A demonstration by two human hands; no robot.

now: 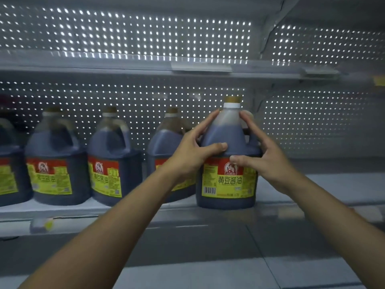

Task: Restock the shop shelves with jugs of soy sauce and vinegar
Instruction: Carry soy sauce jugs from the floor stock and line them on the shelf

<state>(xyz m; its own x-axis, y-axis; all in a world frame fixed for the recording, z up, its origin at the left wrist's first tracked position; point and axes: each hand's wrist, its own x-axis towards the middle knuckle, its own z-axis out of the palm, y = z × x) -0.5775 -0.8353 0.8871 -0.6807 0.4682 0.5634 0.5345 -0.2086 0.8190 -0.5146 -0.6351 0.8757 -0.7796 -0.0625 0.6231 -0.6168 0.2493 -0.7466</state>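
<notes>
A dark soy sauce jug (228, 180) with a red and yellow label and a gold cap stands upright on the white shelf (333, 184), at the right end of a row. My left hand (193, 151) grips its left shoulder, thumb across the front. My right hand (264, 155) grips its right shoulder, thumb on the top of the label. To the left stand several more jugs of the same kind: one close behind my left hand (166, 142), another (110, 163) and another (56, 163) further left.
The shelf to the right of the held jug is bare. An upper shelf (125, 63) runs overhead with a perforated back panel (145, 34) behind. A price tag holder (41, 225) sits on the shelf's front edge at the left. A lower shelf (208, 272) lies below.
</notes>
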